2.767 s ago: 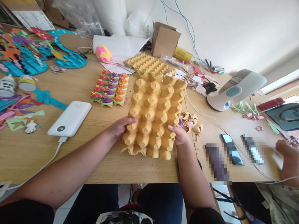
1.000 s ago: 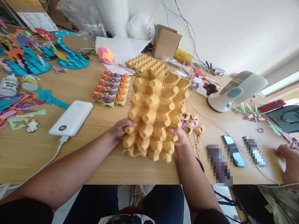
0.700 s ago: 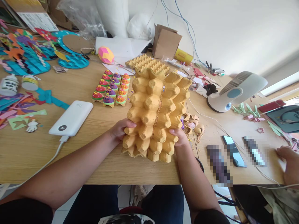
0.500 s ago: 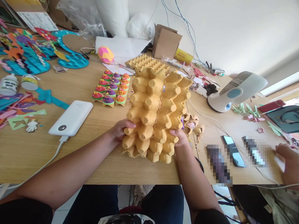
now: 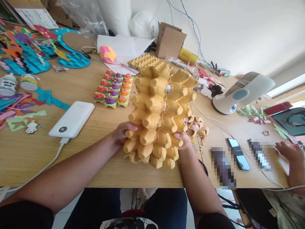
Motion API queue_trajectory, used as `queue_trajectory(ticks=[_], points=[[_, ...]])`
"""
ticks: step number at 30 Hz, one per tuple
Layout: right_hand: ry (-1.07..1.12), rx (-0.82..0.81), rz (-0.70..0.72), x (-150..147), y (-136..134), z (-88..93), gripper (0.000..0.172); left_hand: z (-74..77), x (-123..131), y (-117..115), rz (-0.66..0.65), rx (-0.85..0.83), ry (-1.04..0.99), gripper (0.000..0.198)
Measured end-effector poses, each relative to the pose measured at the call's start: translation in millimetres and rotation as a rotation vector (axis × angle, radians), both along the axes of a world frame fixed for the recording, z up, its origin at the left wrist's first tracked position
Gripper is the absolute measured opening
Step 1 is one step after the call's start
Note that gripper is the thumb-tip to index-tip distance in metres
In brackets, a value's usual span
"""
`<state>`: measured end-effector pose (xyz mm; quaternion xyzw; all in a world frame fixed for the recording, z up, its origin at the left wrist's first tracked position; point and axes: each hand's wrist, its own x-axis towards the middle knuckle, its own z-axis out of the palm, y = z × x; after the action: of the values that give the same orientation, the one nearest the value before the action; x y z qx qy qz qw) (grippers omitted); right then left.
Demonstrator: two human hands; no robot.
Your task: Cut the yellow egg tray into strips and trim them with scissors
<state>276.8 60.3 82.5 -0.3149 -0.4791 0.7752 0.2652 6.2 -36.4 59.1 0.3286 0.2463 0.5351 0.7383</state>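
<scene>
Upright in front of me is a yellow cardboard egg tray [image 5: 152, 108], its bumpy side facing me. A ragged split runs down its middle, and bits of the table show through it. My left hand [image 5: 122, 132] grips the lower left edge, thumb in front and fingers hidden behind. On the lower right edge my right hand [image 5: 183, 141] holds on the same way. Beyond the tray lies another yellow egg tray [image 5: 145, 61]. Painted egg-cup faces [image 5: 113, 89] in red, purple and orange stand in rows to the left. Torn carton pieces [image 5: 197, 125] lie to the right.
A white power bank [image 5: 73, 119] with a cable lies left. A white fan [image 5: 238, 93], a phone [image 5: 238, 154] and another person's hand [image 5: 290, 151] are at right. Farther back stand a cardboard box [image 5: 170, 39] and a pink-and-yellow ball [image 5: 107, 54]. Paper scraps [image 5: 17, 108] lie left.
The split down the egg tray has widened, with more showing through it. Both my hands keep their hold. The other person's hand at right has shifted slightly left and up.
</scene>
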Motion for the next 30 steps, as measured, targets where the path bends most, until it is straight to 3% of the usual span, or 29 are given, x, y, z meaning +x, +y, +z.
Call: queue_trajectory(ticks=[5,12,16,21,30], points=[[0.049,-0.060,-0.045,-5.5,-5.7,2.2,0.061,0.5,2.3,-2.4,-0.017,-0.014,-0.023,0.054],[0.113,-0.116,0.009,-1.5,2.8,-5.6,0.048,-6.9,-3.6,-4.3,-0.078,-0.035,-0.164,0.039],[0.162,-0.085,-0.134,8.3,5.7,-5.2,0.045,-6.9,-13.0,-3.7,-0.009,-0.058,-0.242,0.036],[0.157,-0.102,-0.139,10.4,2.6,3.1,0.049,-3.3,-12.8,-3.7,0.069,-0.091,-0.124,0.029],[0.117,-0.051,-0.211,7.5,21.4,5.5,0.056,-18.8,-16.0,13.7,0.127,-0.152,0.036,0.025]])
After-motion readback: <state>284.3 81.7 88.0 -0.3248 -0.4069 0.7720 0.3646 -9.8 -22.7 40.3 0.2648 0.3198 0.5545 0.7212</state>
